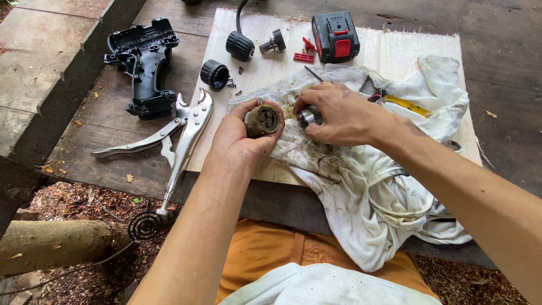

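My left hand (240,138) grips a grimy, greasy cylindrical gear housing (263,118), its open end turned toward me. Just to its right, my right hand (341,116) closes around a small shiny metal cylinder (308,117), held over a dirty white rag (361,186). The two parts are close together but apart. The rag lies across a pale plywood board (265,68) and hangs off the front edge of the dark wooden bench.
Locking pliers (180,133) lie at the board's left edge. A black drill housing half (144,65) rests further left. On the board sit a black collar (214,74), a chuck (240,45), a small geared shaft (272,43), red plastic bits (305,52), small screws and a battery pack (335,36).
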